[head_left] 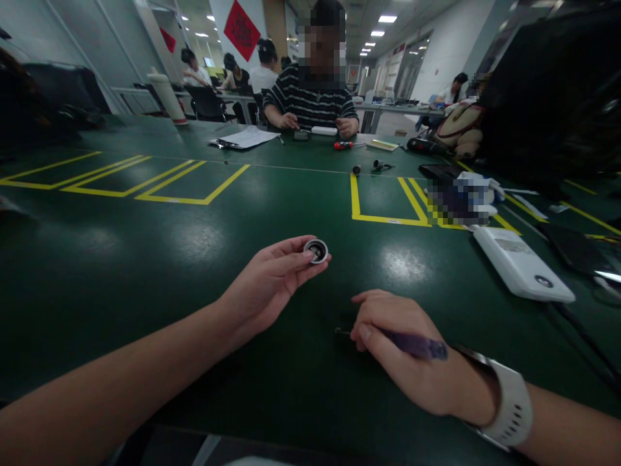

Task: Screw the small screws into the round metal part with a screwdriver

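Observation:
My left hand (pixel 264 281) is closed on a small round metal cap (pixel 318 244), pinched between thumb and fingers. The cap's hollow, dark inside faces up toward me, and some small parts show within it. Lower and to the right, my right hand (pixel 400 349) is wrapped round a screwdriver (pixel 420 346) with a purple handle. Its thin shaft points left, over the green table (pixel 194 285), and the tip has something tiny at it that I cannot make out. Cap and screwdriver are apart.
A white power bank (pixel 519 262) with a cable lies at right. Two small dark metal parts (pixel 381 165) sit beyond the yellow tape (pixel 388 221). A red screwdriver (pixel 343 145), a clipboard with papers (pixel 247 137) and a bottle (pixel 167 97) are farther off. A person (pixel 315 97) sits opposite.

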A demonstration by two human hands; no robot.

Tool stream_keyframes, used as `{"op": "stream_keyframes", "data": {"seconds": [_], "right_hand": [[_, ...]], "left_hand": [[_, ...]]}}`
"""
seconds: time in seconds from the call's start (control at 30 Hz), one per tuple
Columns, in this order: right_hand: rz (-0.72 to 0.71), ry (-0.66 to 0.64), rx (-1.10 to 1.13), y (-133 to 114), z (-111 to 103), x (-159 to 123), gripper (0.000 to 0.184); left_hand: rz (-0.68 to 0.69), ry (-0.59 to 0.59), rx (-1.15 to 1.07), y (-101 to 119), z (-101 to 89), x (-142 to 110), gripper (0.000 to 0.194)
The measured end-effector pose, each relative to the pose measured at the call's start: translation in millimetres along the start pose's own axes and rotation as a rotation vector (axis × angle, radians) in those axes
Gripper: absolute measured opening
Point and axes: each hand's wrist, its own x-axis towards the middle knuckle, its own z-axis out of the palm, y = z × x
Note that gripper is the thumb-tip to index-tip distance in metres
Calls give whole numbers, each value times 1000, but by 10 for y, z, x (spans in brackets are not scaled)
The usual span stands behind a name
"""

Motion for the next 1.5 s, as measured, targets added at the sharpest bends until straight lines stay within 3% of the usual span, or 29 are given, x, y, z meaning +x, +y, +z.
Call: {"op": "stream_keyframes", "data": {"seconds": [0.2, 0.37, 0.47, 0.7, 1.5], "right_hand": [[-159, 32, -299, 60, -8, -37, 11], [-298, 224, -276, 66, -17, -25, 16], [-372, 249, -293, 46, -6, -18, 21], [-321, 203, -356, 56, 16, 8, 18], [-357, 169, -409, 44, 53, 17, 22]], "left_hand": [[-6, 56, 115, -35, 23, -25, 29], [28, 21, 222, -72, 37, -32, 30], [25, -10, 281, -84, 56, -58, 28], [44, -99, 380, -134, 50, -91, 27], [152, -48, 506, -120, 92, -134, 15]]}}
